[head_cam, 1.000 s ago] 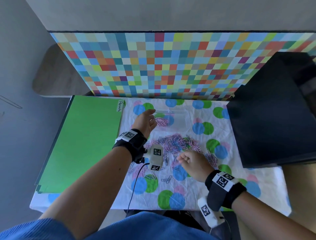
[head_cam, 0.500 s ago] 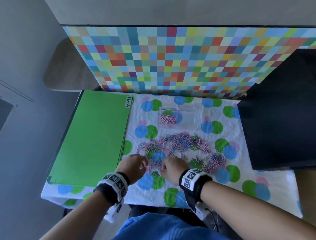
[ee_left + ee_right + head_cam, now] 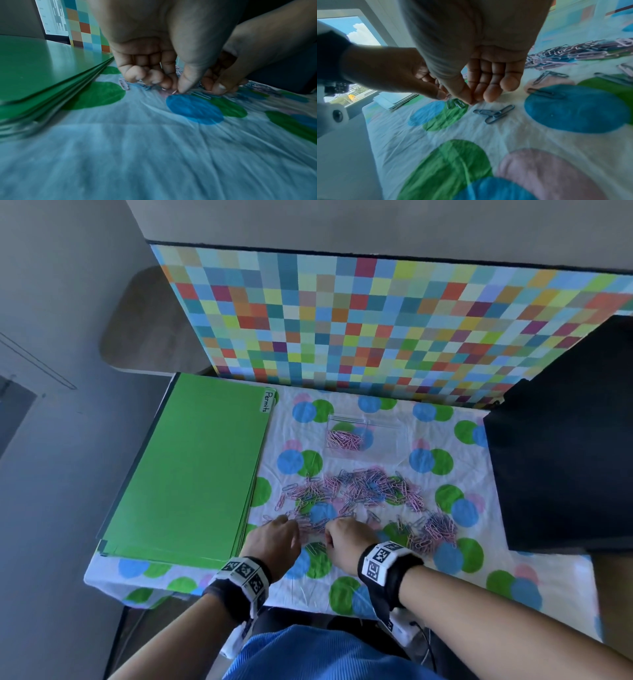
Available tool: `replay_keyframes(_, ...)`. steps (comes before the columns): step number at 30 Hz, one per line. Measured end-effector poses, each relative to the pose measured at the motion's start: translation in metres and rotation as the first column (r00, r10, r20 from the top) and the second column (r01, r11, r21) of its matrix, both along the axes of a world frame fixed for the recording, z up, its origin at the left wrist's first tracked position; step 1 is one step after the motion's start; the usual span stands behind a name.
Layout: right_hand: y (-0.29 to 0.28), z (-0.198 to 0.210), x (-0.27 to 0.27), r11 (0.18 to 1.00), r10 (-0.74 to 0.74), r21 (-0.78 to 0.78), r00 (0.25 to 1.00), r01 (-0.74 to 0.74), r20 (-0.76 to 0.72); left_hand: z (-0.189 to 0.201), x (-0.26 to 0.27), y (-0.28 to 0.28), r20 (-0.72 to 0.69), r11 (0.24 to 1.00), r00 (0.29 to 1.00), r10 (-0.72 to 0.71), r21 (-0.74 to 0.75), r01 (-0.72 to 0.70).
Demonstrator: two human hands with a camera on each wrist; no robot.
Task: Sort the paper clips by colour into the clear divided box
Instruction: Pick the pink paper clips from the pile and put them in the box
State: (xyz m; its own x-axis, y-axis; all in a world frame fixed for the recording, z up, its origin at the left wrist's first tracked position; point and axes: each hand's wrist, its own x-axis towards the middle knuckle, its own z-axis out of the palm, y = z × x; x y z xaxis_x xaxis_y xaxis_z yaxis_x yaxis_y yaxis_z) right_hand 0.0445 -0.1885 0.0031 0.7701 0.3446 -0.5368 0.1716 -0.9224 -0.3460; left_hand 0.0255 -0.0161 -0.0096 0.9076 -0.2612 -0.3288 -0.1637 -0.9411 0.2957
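From the head view we see our left hand point(image 3: 274, 542) and right hand point(image 3: 346, 542) at the near edge of the paper clips point(image 3: 359, 491), the clear divided box point(image 3: 364, 436) beyond holding pink ones. Only the left wrist view shows our left grip pinching a pink clip point(image 3: 174, 92); the right wrist view shows thumb and fingertips point(image 3: 491, 94) closing on a blue clip point(image 3: 458, 103), hold uncertain.

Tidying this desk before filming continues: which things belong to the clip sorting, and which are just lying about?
In the job:
- loose paper clips
- clear divided box, pink clips inside
- left hand
- right hand

Lying about:
- green folders
- black box
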Motion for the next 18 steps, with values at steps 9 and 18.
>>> replay_keyframes(9, 0.009, -0.002, -0.009, 0.993, 0.118, 0.014, 0.993, -0.118, 0.003, 0.000, 0.006, 0.023, 0.011, 0.930, 0.980, 0.196, -0.319, -0.183)
replay_keyframes(18, 0.002, 0.007, -0.007, 0.987, 0.117, 0.106, 0.992, -0.121, 0.043, 0.007, 0.023, 0.027, -0.316, 0.666, 0.835, 0.451, -0.503, -0.551)
